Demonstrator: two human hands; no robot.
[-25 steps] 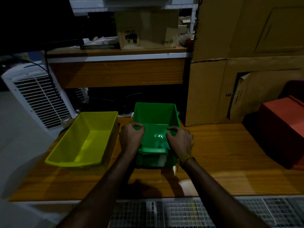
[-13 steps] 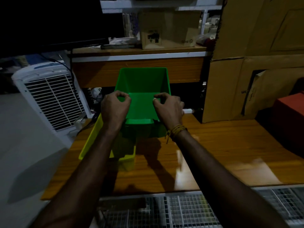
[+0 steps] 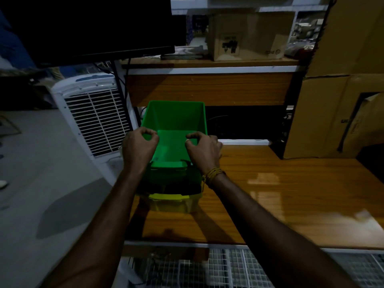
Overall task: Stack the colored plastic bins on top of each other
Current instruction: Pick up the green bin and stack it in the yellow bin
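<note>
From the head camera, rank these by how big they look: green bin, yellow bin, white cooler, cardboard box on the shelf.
1. White cooler
2. Cardboard box and green bin: look alike in size, and the box is farther away, so unranked
3. Yellow bin: only its front shows beneath the green bin, so its true size is hidden

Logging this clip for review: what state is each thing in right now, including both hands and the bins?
Green bin: upright, nothing inside, held over the yellow bin; whether it is seated cannot be told.
Yellow bin: on the wooden table, mostly covered by the green bin.
Left hand: grips the green bin's left rim.
Right hand: grips the green bin's right rim.
Monitor: screen dark.
Cardboard box: closed, on the shelf.
</note>
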